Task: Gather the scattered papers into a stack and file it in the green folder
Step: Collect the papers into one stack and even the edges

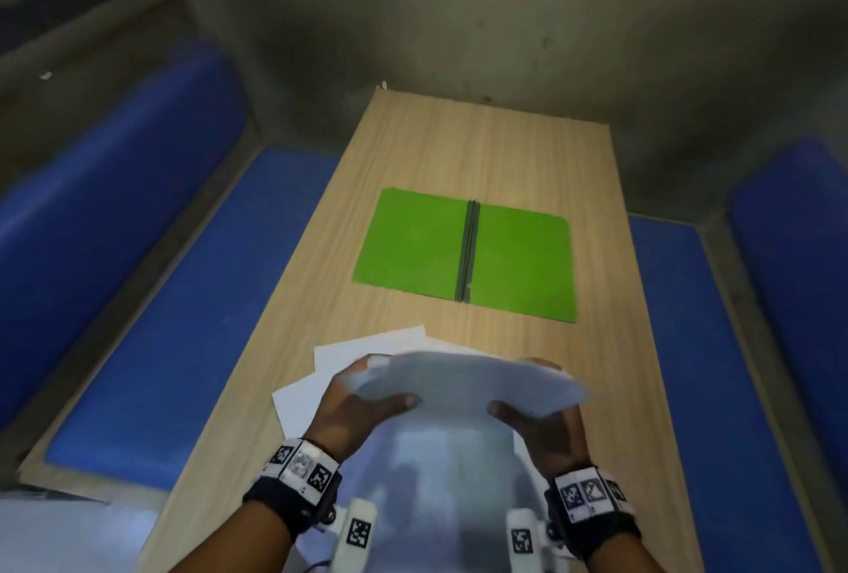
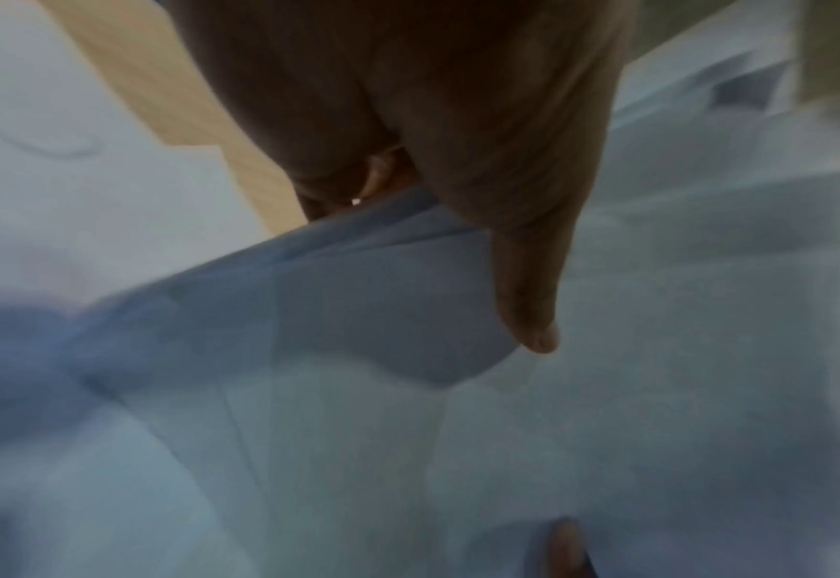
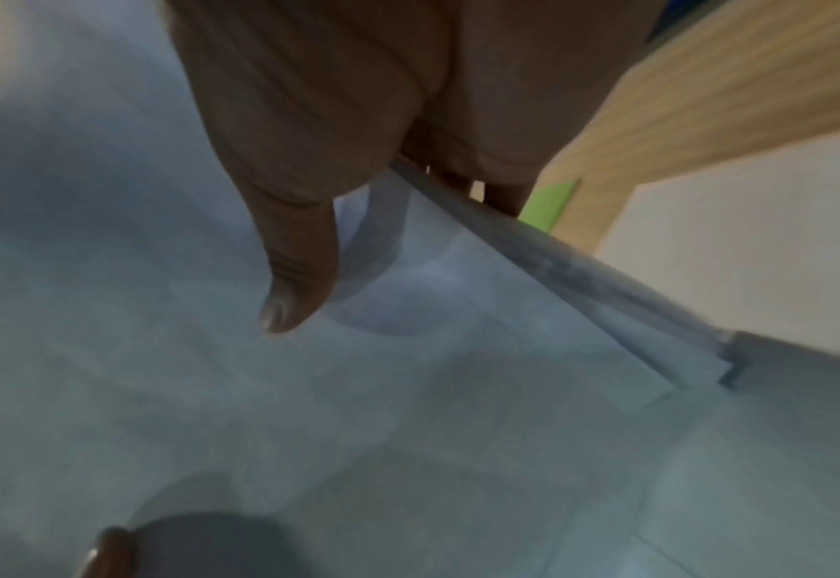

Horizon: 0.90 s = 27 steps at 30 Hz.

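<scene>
A bundle of white papers [image 1: 459,393] is lifted off the near part of the wooden table [image 1: 504,150], bowed and blurred. My left hand [image 1: 362,393] grips its left side, thumb on top and fingers underneath. My right hand [image 1: 537,412] grips the right side the same way. In the left wrist view my left thumb [image 2: 526,297] presses on the sheets [image 2: 408,430]. The right wrist view shows my right thumb [image 3: 299,273] lying over the stack [image 3: 457,391]. More loose white papers [image 1: 321,370] lie on the table under the left hand. The green folder [image 1: 468,251] lies open and flat further away.
Blue padded benches [image 1: 174,288] run along both long sides of the narrow table. A grey wall [image 1: 504,21] closes off the far end. Bare wood shows around the folder, and a sliver of the green folder [image 3: 551,203] appears in the right wrist view.
</scene>
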Available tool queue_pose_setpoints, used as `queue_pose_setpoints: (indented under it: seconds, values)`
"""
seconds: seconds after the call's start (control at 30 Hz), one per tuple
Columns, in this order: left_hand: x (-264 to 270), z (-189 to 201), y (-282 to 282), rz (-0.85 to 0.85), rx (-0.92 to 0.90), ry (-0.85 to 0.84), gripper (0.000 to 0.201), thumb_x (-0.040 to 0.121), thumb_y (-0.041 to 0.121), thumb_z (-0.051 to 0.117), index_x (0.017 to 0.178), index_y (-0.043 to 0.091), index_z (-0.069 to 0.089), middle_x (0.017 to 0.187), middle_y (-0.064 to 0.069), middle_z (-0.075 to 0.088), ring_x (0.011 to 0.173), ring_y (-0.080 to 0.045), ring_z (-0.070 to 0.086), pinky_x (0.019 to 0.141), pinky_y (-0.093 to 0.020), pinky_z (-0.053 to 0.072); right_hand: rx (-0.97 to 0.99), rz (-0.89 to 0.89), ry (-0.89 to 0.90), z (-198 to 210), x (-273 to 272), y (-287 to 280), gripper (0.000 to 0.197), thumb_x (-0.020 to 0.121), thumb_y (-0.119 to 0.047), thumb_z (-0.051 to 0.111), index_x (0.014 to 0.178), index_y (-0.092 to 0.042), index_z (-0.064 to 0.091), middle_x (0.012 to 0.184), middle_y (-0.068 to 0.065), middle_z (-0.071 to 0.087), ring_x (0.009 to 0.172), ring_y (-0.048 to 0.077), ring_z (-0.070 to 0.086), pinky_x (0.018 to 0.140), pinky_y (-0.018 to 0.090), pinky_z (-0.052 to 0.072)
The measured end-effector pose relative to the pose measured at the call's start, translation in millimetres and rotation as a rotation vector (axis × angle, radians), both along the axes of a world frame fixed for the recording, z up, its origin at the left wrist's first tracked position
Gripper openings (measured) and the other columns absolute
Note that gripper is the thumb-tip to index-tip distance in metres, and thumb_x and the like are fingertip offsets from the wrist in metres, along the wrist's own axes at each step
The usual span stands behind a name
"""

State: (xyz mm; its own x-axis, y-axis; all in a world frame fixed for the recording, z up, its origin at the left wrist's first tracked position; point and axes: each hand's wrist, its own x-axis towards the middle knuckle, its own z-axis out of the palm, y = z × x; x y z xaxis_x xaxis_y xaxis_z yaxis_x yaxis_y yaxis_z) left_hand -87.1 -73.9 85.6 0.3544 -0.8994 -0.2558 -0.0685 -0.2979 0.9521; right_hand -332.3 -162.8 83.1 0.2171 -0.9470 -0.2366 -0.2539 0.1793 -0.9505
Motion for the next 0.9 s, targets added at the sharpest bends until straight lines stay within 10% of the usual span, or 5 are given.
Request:
queue_pose_setpoints:
  seconds: [0.3, 0.43, 0.57, 0.73, 0.9]
  values:
    - [-8, 7, -15, 0.081, -0.059, -0.007, 0.027, 0.071, 0.017, 0.087, 0.084, 0.036, 0.072, 0.078, 0.030, 0.073, 0.073, 0.009, 0.068, 0.062, -0.009, 0.049, -0.169, -0.087, -0.054, 10, 4, -1, 0.037, 0.063, -0.004, 0.086, 0.095, -0.014, 0.069, 0.085, -0.001, 0.075, 0.075, 0.008, 0.070, 0.064, 0.020, 0.056]
    - [0, -5, -11, 0.040, -0.047, 0.027, 0.037, 0.062, 0.022, 0.093, 0.095, 0.026, 0.076, 0.094, 0.009, 0.078, 0.087, -0.007, 0.073, 0.075, -0.026, 0.056, -0.171, -0.077, -0.013, -8, -14, 1, 0.056, 0.059, -0.001, 0.088, 0.106, -0.009, 0.060, 0.096, 0.001, 0.068, 0.082, 0.001, 0.065, 0.072, 0.018, 0.054]
    - [-9, -16, -16, 0.128, 0.016, 0.071, 0.038, 0.061, 0.026, 0.093, 0.094, 0.026, 0.075, 0.091, 0.008, 0.079, 0.088, -0.012, 0.074, 0.077, -0.033, 0.058, -0.070, -0.119, -0.036, -25, -8, 6, 0.042, 0.074, -0.017, 0.081, 0.106, -0.031, 0.059, 0.104, -0.002, 0.070, 0.100, 0.024, 0.066, 0.081, 0.035, 0.055]
    - [-25, -1, -24, 0.125, -0.069, 0.094, 0.034, 0.070, 0.026, 0.087, 0.102, 0.023, 0.076, 0.097, 0.004, 0.079, 0.094, -0.016, 0.074, 0.085, -0.040, 0.057, -0.106, -0.135, -0.066, -12, 8, 10, 0.047, 0.088, -0.019, 0.068, 0.130, -0.011, 0.048, 0.124, 0.010, 0.062, 0.116, 0.025, 0.057, 0.103, 0.041, 0.044]
    - [-15, -12, -17, 0.155, -0.057, 0.062, 0.038, 0.063, 0.028, 0.091, 0.097, 0.025, 0.075, 0.094, 0.003, 0.079, 0.094, -0.021, 0.073, 0.081, -0.038, 0.059, -0.130, -0.177, -0.076, -20, -10, 7, 0.050, 0.071, -0.008, 0.082, 0.104, -0.039, 0.060, 0.103, -0.008, 0.071, 0.100, 0.018, 0.066, 0.088, 0.037, 0.054]
